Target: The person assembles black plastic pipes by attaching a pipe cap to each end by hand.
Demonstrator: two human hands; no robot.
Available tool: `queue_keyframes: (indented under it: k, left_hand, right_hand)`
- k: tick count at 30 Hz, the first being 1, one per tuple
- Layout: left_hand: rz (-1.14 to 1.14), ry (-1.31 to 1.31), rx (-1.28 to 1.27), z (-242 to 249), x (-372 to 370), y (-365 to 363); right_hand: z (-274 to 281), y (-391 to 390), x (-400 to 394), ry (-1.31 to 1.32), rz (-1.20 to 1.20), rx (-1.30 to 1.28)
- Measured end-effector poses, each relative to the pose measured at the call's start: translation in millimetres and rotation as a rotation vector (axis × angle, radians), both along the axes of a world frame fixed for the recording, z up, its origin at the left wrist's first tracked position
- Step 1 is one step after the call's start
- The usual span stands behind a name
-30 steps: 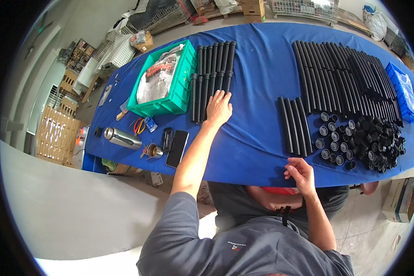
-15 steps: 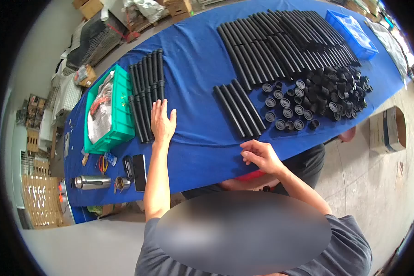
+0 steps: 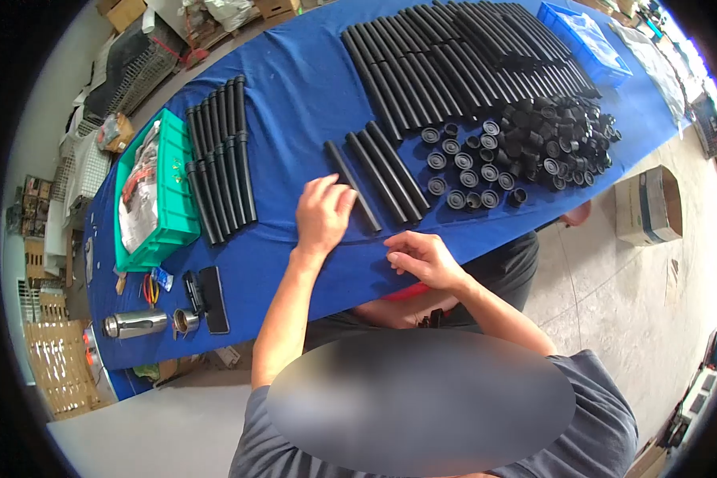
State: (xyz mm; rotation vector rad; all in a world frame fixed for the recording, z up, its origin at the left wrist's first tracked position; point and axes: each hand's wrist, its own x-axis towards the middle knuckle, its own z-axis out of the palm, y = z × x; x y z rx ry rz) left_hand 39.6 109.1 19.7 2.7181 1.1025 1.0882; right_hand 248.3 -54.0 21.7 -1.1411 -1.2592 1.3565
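Observation:
Several plain black tubes (image 3: 387, 177) lie on the blue cloth in front of me, and one tube (image 3: 352, 186) lies apart at their left. My left hand (image 3: 324, 213) is at this single tube, its fingers bent over the tube's left side; whether they grip it I cannot make out. Near the lower ends of the tubes is my right hand (image 3: 424, 260), with fingers curled loosely and nothing visible in them. Round black caps (image 3: 463, 160) lie to the right of the tubes. At the left, capped tubes (image 3: 220, 162) lie in two rows.
A green crate (image 3: 175, 191) stands at the left. A steel flask (image 3: 135, 323), a phone (image 3: 213, 299) and pliers (image 3: 150, 288) lie near the front left edge. Many tubes (image 3: 422, 72) and a blue tray (image 3: 585, 44) are at the back right. A cardboard box (image 3: 649, 205) sits on the floor.
My left hand has moved right, from the capped tubes to the plain ones. One plain tube now lies separated to the left of the others. The camera view has shifted slightly.

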Motion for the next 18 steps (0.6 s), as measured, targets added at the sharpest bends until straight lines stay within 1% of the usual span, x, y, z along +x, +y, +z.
queue_keyframes:
  k: [2,3,4,6,7,10,11,12,14,16,18]
  left_hand:
    - [0.285,-0.031,-0.417,16,-3,-8]
    - [0.347,-0.029,-0.435,17,-4,-7]
    - [0.356,0.007,-0.396,14,-1,-8]
    - [0.384,0.071,-0.319,7,3,-12]
    - [0.407,0.056,-0.425,5,3,-12]
    - [0.360,-0.029,-0.424,-3,0,-9]
    - [0.345,-0.075,-0.367,-5,0,-10]
    - [0.357,-0.067,-0.378,-7,0,-10]
    - [0.372,-0.052,-0.387,-8,-1,-8]
    - [0.388,-0.040,-0.413,-2,1,-12]
    - [0.393,-0.057,-0.414,-1,1,-11]
  right_hand:
    - [-1,0,0,-0.019,0.007,0.024]
    - [-3,1,1,-0.030,0.020,0.029]
    - [-3,1,2,-0.042,0.035,0.034]
    - [2,-2,0,-0.158,-0.018,0.101]
    - [5,-4,-1,-0.216,-0.040,0.133]
    - [16,1,10,-0.597,-0.238,0.571]
    - [27,6,18,-0.724,-0.359,0.632]
    - [45,15,29,-0.859,-0.421,0.712]
    - [66,28,48,-1.143,-0.440,0.562]
    - [67,39,64,-1.312,-0.327,0.483]
    - [64,47,66,-1.374,-0.261,0.452]
